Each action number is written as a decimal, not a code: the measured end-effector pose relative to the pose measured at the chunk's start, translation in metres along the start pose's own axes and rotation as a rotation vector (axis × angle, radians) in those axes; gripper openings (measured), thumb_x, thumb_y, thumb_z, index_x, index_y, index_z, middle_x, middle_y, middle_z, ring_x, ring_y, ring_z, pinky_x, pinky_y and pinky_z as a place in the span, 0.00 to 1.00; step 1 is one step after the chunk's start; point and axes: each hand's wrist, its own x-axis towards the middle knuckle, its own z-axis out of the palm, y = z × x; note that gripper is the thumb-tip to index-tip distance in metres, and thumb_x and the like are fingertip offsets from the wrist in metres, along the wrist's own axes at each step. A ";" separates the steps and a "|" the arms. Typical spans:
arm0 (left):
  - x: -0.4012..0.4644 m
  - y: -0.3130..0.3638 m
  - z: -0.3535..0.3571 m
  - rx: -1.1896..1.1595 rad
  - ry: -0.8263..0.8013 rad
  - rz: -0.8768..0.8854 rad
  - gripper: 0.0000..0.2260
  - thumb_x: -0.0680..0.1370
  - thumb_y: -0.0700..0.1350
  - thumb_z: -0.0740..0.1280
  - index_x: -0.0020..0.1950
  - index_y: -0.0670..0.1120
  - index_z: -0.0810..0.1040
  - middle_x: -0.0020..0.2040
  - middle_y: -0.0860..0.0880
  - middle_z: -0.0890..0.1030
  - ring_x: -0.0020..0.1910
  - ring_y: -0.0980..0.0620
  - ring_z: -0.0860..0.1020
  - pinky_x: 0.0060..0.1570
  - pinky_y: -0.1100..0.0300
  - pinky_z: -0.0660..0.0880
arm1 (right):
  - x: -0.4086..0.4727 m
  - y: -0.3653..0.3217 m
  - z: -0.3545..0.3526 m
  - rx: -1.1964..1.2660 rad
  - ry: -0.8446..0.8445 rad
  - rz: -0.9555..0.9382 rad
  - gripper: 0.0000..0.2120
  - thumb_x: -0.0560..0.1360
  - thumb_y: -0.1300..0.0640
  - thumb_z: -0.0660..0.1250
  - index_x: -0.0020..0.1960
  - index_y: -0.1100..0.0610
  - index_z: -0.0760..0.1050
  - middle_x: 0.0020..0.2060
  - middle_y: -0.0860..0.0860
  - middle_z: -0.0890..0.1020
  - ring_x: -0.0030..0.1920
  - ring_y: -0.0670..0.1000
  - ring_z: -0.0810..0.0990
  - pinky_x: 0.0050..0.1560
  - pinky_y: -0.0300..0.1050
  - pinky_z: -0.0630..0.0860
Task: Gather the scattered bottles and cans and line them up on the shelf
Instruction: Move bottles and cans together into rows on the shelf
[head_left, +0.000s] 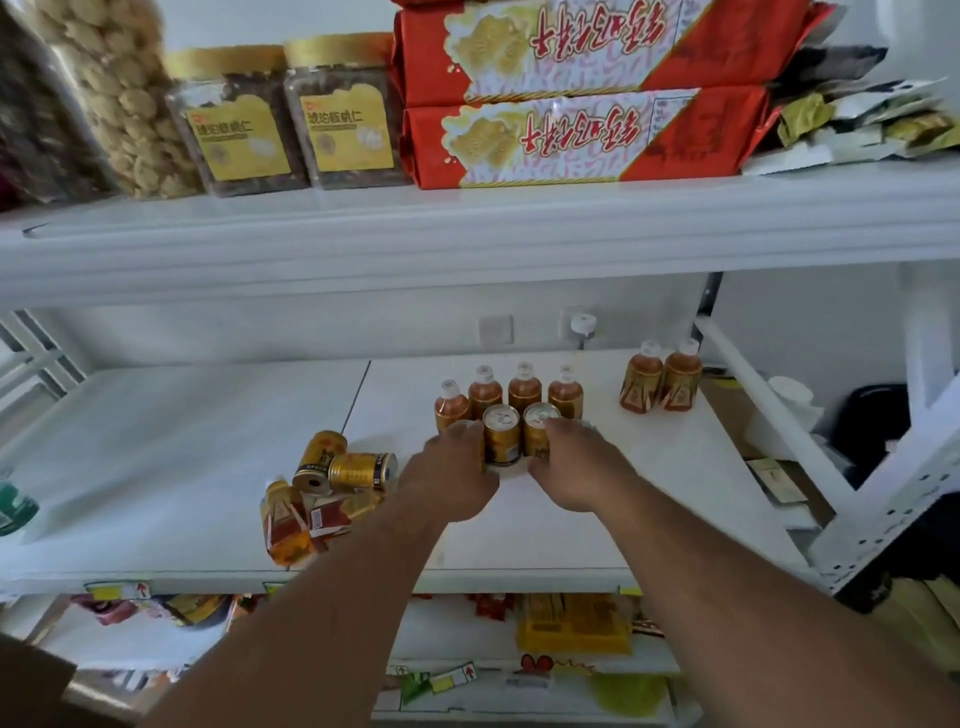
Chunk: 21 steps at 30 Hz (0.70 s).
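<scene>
White shelving fills the view, and the middle shelf (571, 530) carries the drinks. Two gold cans (522, 434) stand upright side by side near its middle, tops showing. The left hand (452, 480) presses against the outer side of the left can, and the right hand (576, 467) against the outer side of the right one, fingers curled round them, so each grip is closed on a can; whether more cans sit under the palms cannot be told. Just behind the cans stands a row of four small amber bottles (506, 392) with white caps, upright and close together. Further right, well apart from that row, two more bottles (660, 379) stand touching each other. To the left of the left forearm lies a loose heap (322, 488): two gold cans on their sides and bottles lying flat beneath them. On the upper shelf (467, 234) sit clear snack jars (291, 119) and two red biscuit packs (582, 93), stacked.
</scene>
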 end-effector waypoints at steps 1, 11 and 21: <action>0.007 0.004 -0.001 -0.007 -0.004 -0.001 0.23 0.75 0.51 0.66 0.70 0.52 0.68 0.64 0.49 0.75 0.61 0.44 0.75 0.58 0.44 0.76 | 0.005 0.003 -0.002 0.003 -0.002 0.010 0.24 0.78 0.41 0.65 0.69 0.52 0.69 0.61 0.54 0.80 0.58 0.57 0.79 0.56 0.54 0.79; 0.098 0.014 -0.012 0.081 -0.030 0.079 0.32 0.74 0.53 0.67 0.77 0.53 0.60 0.74 0.48 0.67 0.71 0.43 0.69 0.66 0.46 0.70 | 0.066 0.036 -0.019 0.113 0.057 0.125 0.34 0.73 0.37 0.63 0.75 0.50 0.67 0.69 0.53 0.76 0.64 0.57 0.78 0.61 0.54 0.77; 0.175 0.006 -0.012 0.139 -0.076 0.180 0.40 0.74 0.52 0.73 0.81 0.53 0.55 0.79 0.51 0.61 0.74 0.48 0.65 0.70 0.49 0.67 | 0.107 0.047 -0.017 0.165 0.008 0.244 0.37 0.81 0.45 0.67 0.81 0.58 0.54 0.79 0.56 0.62 0.77 0.57 0.64 0.72 0.50 0.66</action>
